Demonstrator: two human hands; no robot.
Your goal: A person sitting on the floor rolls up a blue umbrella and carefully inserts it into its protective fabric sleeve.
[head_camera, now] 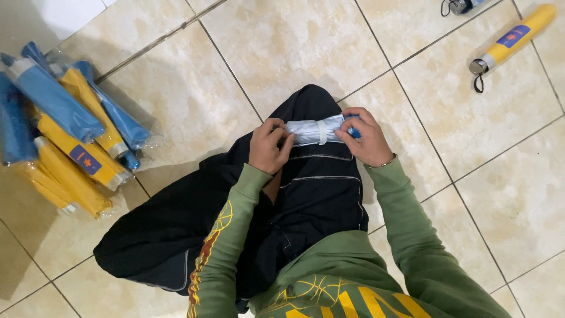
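A floor of pale beige tiles [282,47] with dark grout lines fills the view, and the person sits on it with a knee in black trousers [318,182] raised as a rest. Across that knee lies a folded umbrella with a silvery-white canopy [312,131], rolled tight and banded by its strap, so that the leg steadies it while both hands work the ends. The left hand [268,147] is curled shut over the left end, fingers pressing the cloth; the right hand [366,138] is closed round the right end, where a bit of blue shows under the fingers. To the left, well apart from the knee, a heap of blue and yellow wrapped umbrellas [70,129] lies against the shadowed edge of the floor. At upper right a single yellow sleeved umbrella [512,38] lies alone, with bare tile between it and the hands on both sides.
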